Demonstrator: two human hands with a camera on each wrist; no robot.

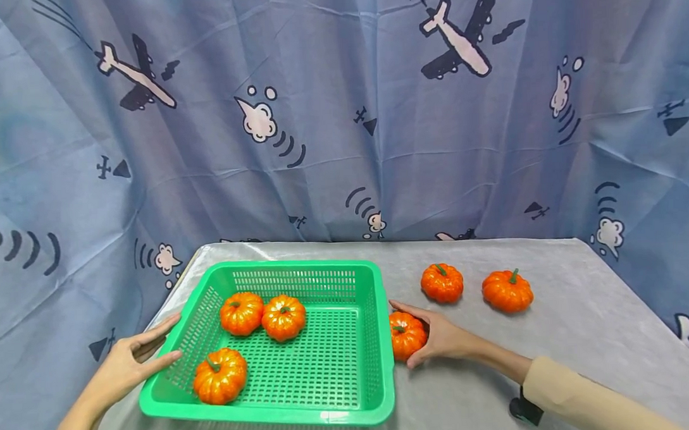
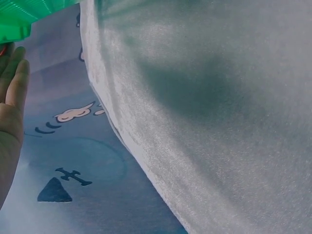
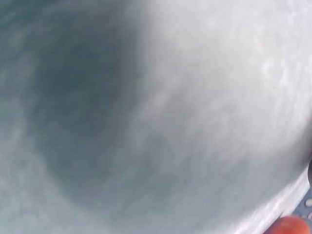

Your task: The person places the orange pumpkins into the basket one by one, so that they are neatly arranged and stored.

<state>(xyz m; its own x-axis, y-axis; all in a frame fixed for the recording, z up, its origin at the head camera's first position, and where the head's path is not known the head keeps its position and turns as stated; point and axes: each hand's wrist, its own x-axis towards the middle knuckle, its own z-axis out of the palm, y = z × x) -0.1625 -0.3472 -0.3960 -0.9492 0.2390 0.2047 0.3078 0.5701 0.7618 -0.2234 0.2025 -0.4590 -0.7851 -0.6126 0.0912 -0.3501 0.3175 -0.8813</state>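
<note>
A green basket (image 1: 306, 419) holds three orange pumpkins, two side by side (image 1: 242, 313) (image 1: 283, 318) and one (image 1: 220, 376) near its front left corner. My left hand (image 1: 119, 368) touches the basket's left rim with fingers straight and thumb spread. The left wrist view shows that hand (image 2: 12, 107) just under the green basket (image 2: 29, 14). Just outside the basket's right wall, my right hand (image 1: 440, 335) grips a pumpkin (image 1: 407, 336) between thumb and fingers. In the right wrist view the hand's hold is out of sight.
Two more pumpkins (image 1: 442, 283) (image 1: 507, 291) rest on the grey tabletop (image 1: 588, 333), right of the basket and beyond my right hand. A blue curtain (image 1: 341, 114) with airplane prints hangs behind the table. A small black object (image 1: 525, 410) shows beneath my right sleeve.
</note>
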